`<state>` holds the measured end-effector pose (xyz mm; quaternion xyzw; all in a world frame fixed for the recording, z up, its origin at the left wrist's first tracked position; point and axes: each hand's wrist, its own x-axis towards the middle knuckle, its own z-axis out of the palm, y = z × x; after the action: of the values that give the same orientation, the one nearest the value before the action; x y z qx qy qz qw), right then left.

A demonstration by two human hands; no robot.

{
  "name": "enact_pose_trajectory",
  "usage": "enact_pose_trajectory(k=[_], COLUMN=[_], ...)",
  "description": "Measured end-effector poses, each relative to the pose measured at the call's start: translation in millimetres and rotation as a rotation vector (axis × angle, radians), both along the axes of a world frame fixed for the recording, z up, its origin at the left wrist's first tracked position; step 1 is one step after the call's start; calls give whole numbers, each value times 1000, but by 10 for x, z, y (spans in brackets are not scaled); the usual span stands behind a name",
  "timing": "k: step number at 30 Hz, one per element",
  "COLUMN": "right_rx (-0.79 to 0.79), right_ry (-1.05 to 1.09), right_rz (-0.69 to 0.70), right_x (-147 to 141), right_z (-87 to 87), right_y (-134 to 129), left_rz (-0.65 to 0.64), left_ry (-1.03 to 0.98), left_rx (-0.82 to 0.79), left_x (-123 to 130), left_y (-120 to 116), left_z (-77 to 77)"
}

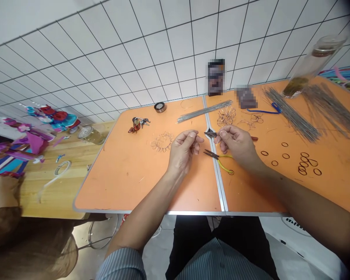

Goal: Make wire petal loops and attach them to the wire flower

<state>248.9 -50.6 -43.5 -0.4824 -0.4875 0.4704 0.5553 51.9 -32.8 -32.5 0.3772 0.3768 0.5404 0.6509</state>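
Observation:
Over the middle of the orange table (119, 182), my left hand (186, 149) is closed, thumb pressed on the fingers; anything it pinches is too small to make out. My right hand (236, 142) pinches a thin wire (217, 142) between thumb and fingers. Dark plier jaws (210, 133) lie between the hands, with a reddish handle end (254, 139) showing beyond my right hand. Just below sit yellow-handled pliers (226, 167), partly under my right hand. A ring of looped copper wire (162, 142) is left of my left hand.
Wire bundles (294, 116), a blue-handled tool (275, 109) and a tall glass jar (312, 66) stand or lie right. Several dark rings (303, 165) are near right. Tape (160, 107) and keys (140, 123) lie left. Another person's arm (2, 190) is far left.

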Motion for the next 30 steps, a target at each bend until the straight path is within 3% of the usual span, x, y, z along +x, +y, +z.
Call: enact_pose_trajectory(k=[6,12,22,30], right_rx=[-11,-20,30,80], right_ry=[-98,-216,-385,-405], right_rz=[-77,-152,-167,-96], right_x=[-8,45,74,37], right_z=[-84,-89,-213,-181], right_y=[31,51,105,54], left_rz=[-5,-141,-261,-133], left_ry=[30,99,166,82], left_rx=[56,120,175,78], left_x=[0,106,197,157], left_y=[-55,-183,-359,-249], left_z=[-71,-201,-231,-207])
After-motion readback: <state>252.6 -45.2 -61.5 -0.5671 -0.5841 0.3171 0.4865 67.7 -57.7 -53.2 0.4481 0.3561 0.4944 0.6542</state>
